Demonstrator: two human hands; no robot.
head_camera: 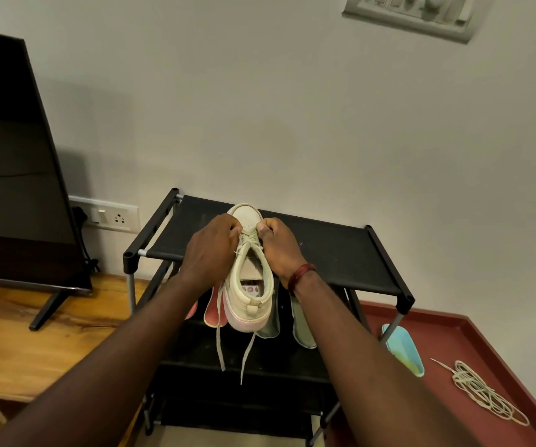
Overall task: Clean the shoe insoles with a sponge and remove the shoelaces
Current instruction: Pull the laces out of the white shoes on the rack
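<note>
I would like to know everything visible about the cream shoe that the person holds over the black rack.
The cream, cloth-like shoe has a padded collar and a pinkish sole edge. Its toe points away from the person, opening upward; a patterned label shows inside. The left hand and the right hand pinch its cream shoelace near the toe, where it is threaded. Two lace ends hang below the heel. The shoe is over the black fabric rack top; contact is unclear.

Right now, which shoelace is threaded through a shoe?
The lace on the cream shoe held over the rack; its ends hang down. The other laces lie loose in a heap on the red floor.
</note>
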